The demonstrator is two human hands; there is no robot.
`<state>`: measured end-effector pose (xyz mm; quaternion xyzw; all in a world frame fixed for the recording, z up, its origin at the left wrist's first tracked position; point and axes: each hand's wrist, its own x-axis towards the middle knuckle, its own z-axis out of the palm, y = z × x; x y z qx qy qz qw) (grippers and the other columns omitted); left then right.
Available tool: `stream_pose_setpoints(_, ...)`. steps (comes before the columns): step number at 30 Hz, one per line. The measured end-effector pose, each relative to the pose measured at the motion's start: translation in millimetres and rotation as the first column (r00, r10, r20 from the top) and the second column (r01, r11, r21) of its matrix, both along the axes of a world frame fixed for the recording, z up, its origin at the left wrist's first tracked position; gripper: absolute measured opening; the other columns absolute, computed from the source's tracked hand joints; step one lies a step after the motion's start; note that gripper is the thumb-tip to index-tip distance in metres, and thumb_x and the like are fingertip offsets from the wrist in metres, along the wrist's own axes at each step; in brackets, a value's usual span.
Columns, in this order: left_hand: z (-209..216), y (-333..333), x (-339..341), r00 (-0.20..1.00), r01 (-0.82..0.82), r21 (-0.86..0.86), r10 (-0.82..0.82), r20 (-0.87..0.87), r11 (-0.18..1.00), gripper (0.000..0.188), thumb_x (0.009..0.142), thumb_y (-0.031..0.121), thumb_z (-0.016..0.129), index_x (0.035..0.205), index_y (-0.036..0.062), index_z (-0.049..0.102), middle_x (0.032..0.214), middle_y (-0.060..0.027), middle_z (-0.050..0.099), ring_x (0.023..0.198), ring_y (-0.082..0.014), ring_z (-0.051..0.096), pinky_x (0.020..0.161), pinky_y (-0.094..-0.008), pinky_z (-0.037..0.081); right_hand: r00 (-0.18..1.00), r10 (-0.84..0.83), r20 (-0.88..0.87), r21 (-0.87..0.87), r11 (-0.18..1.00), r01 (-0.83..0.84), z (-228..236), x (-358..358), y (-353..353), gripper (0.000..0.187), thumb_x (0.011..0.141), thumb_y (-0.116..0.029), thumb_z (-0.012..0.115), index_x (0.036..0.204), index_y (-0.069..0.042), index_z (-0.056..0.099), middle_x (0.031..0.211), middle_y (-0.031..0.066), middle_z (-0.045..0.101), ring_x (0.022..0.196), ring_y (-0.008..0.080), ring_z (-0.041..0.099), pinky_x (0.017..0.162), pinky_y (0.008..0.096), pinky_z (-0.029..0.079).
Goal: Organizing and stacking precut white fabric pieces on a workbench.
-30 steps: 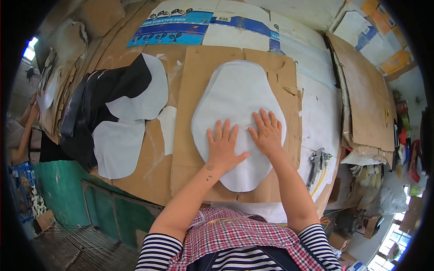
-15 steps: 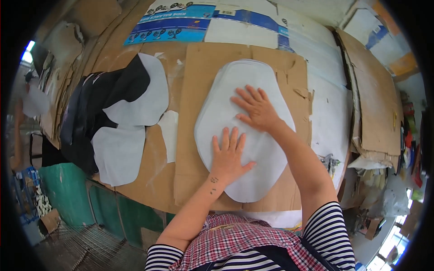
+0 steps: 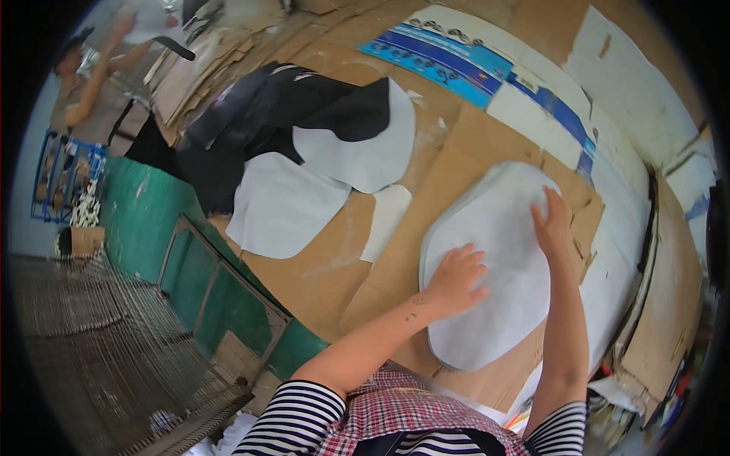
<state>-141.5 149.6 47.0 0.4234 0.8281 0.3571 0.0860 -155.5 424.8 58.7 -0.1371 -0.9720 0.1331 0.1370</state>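
A stack of pale grey, rounded sheet pieces (image 3: 490,319) lies flat on brown cardboard (image 3: 388,292), its edges slightly fanned at the left. Over the stack's left part is my left hand (image 3: 456,281), slightly blurred, palm down with fingers apart. At its upper right edge my right hand (image 3: 553,220) is turned sideways, thumb and fingers spread. Neither hand holds anything; whether they touch the top piece I cannot tell. Left of the stack sits a loose heap of floppy black pieces (image 3: 327,106) with pale undersides, one pale piece (image 3: 285,205) hanging toward the table's front edge.
A flattened blue and white printed carton (image 3: 449,57) covers the far side. Cardboard sheets (image 3: 661,289) stand along the right. At the front left are a green panel (image 3: 144,220) and a wire rack (image 3: 99,327). Another person (image 3: 91,83) works at the far left, arms raised.
My view has swung left, so the stack and heap appear farther right and tilted. Both hands lay flat on the stack before; my right hand has moved to its edge and turned sideways.
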Motion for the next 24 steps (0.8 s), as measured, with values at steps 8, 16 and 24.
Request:
stream_pose_setpoints(8, -29.0, -261.4, -128.7, -0.192, -0.981, -0.003, 0.981, -0.006, -0.192, 0.065, 0.068, 0.015, 0.068, 0.121, -0.0089, 0.039, 0.123, -0.0234, 0.044, 0.116, -0.0364, 0.042, 0.099, -0.0403, 0.035, 0.906, -0.383, -0.179, -0.594, 0.777, 0.211, 0.5, 149.7, -25.2, 0.041, 0.088, -0.01, 0.053, 0.126, 0.001, 0.044, 0.123, 0.0151, 0.051, 0.113, 0.0233, 0.049, 0.095, 0.0319, 0.037)
stream_pose_setpoints(16, -57.7, -415.9, -174.4, -0.151, -0.984, -0.151, 0.874, 0.461, -0.091, 0.049, 0.072, 0.016, 0.063, 0.118, 0.0007, 0.052, 0.127, -0.0176, 0.047, 0.108, -0.0338, 0.051, 0.093, -0.0385, 0.04, 0.873, -0.471, -0.122, -0.685, 0.677, 0.27, 29.2, 179.9, -53.9, 0.03, 0.088, -0.002, 0.049, 0.117, 0.002, 0.05, 0.105, 0.0108, 0.056, 0.096, 0.0165, 0.055, 0.083, 0.028, 0.044)
stream_pose_setpoints(24, 9.3, -375.1, -160.9, 0.026, -0.995, -0.099, 0.853, -0.521, -0.03, 0.023, 0.072, 0.019, 0.053, 0.083, 0.0017, 0.064, 0.075, -0.0123, 0.062, 0.074, -0.0314, 0.058, 0.069, -0.0356, 0.045, 0.977, -0.16, -0.143, -0.829, 0.558, -0.03, 62.5, 107.1, -136.2, 0.018, 0.087, -0.002, 0.05, 0.105, 0.003, 0.055, 0.091, 0.0076, 0.059, 0.082, 0.0129, 0.056, 0.073, 0.026, 0.048)
